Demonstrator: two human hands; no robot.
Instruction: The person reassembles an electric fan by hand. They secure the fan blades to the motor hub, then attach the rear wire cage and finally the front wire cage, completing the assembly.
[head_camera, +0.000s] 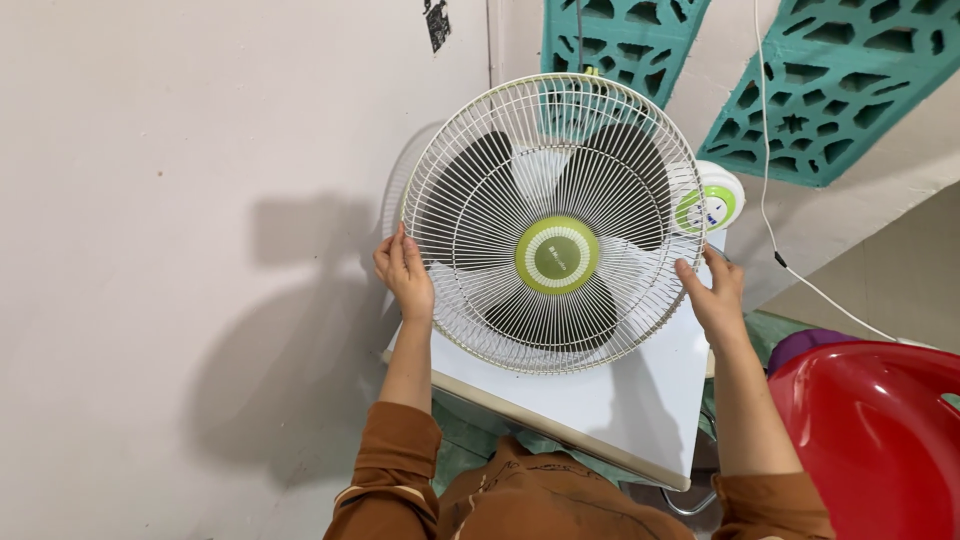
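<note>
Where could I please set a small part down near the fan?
The white tabletop is bare in front of the fan, between its grille and the table's near edge. Beside the fan it is crowded: the left hand and right hand grip the grille, and the red chair presses in.

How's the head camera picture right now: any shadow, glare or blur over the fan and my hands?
Head view: sharp and evenly lit; the fan grille, left hand and right hand are crisp, with no motion blur. A soft shadow of arm and fan falls on the wall to the left. Mild glare sits on the red plastic chair. Wide-angle tilt slants the teal vent blocks.
</note>
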